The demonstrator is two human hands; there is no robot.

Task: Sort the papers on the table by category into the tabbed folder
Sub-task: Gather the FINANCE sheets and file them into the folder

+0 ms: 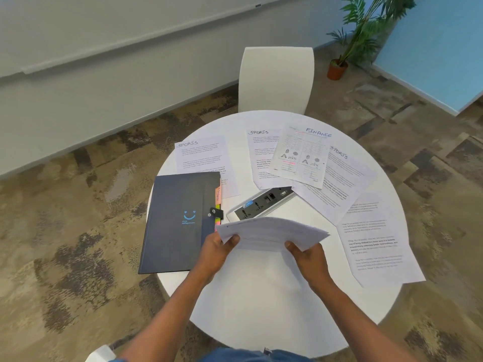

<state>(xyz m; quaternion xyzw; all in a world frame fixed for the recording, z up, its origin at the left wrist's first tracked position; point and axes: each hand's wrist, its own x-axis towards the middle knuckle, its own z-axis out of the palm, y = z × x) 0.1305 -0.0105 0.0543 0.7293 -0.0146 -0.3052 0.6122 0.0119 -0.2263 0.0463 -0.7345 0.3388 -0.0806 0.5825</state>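
**Here, loose sheets held over a round white counter**

Above the near half of the counter (pixel 261 296), a person holds a thin sheaf of papers (pixel 271 233) nearly flat, lifted clear of the surface. The left hand (pixel 217 250) pinches the sheaf's left corner, thumb on top; the right hand (pixel 309 257) pinches its near edge, thumb likewise on top, so each grip is closed on paper. The dark tabbed folder (pixel 177 220) lies shut at the counter's left edge, partly overhanging it, coloured tabs showing along its right side. A sheet headed SPORTS (pixel 201 158) lies partly under the folder's far end. Further right, a FINANCE sheet (pixel 300 155) overlaps two more SPORTS sheets, and another printed page (pixel 376 239) lies at the right rim. A power socket panel (pixel 261 202) is set in the counter's middle. A white chair (pixel 277 79) stands beyond, a potted plant (pixel 366 35) behind it
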